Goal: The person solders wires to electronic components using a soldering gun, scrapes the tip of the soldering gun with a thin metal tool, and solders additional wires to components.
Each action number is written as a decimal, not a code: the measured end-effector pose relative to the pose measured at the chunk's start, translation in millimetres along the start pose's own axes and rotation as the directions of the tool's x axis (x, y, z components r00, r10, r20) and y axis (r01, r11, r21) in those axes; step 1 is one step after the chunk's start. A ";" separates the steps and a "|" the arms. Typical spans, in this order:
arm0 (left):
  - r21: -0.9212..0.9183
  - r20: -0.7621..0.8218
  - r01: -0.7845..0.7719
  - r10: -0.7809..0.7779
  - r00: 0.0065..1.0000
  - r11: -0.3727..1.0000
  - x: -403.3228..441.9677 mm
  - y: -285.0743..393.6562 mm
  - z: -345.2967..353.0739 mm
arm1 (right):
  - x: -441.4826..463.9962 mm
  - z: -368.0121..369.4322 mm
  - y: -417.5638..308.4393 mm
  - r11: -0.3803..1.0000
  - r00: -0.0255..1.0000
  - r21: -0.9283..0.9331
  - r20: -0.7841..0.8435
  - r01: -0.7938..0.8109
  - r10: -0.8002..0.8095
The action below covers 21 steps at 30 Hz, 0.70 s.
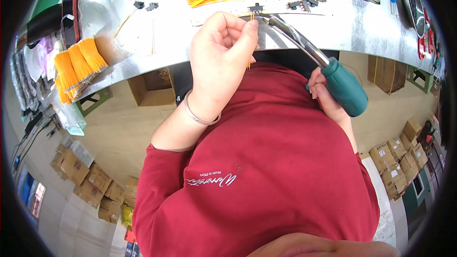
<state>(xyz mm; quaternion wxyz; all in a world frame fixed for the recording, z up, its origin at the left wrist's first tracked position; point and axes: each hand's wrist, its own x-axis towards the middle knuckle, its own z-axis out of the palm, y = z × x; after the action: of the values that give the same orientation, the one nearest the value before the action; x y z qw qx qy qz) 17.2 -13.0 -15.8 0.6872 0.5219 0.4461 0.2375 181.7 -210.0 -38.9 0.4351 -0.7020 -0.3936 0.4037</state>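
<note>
The left hand (pixel 221 47), raised and curled at the bench (pixel 166 31) edge, pinches yellow wires (pixel 252 17). The right hand (pixel 327 97), lower, grasps a green-handled tool (pixel 345 87).

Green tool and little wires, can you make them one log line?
left hand: pinching yellow wires | right hand: holding green-handled tool | black part: near tool's tip

The scene is viewed from the wearer's head, steeply downward through a wide, round lens — the red shirt (pixel 281 162) is seen close below, the workbench (pixel 171 31) farther forward, at the top.
</note>
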 end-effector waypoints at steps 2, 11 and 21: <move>0.005 -0.003 -0.002 0.002 1.000 1.000 -0.1 0.0 -0.1 | -2.2 -2.5 1.8 1.000 1.000 -0.023 0.015 0.008 -0.008; 0.005 -0.013 -0.006 0.006 1.000 1.000 -0.4 -0.7 1.3 | -3.9 4.2 2.5 0.960 0.996 0.268 -0.051 0.078 -0.066; -0.018 0.043 -0.013 0.014 0.999 1.000 0.1 1.2 -0.2 | -2.3 1.6 0.3 0.957 0.997 0.281 -0.043 0.067 -0.058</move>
<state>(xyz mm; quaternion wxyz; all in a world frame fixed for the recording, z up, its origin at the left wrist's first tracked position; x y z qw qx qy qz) 17.3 -12.4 -14.8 0.6997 0.5238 0.4253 0.2347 179.5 -211.7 -39.2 0.5501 -0.6269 -0.3463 0.4295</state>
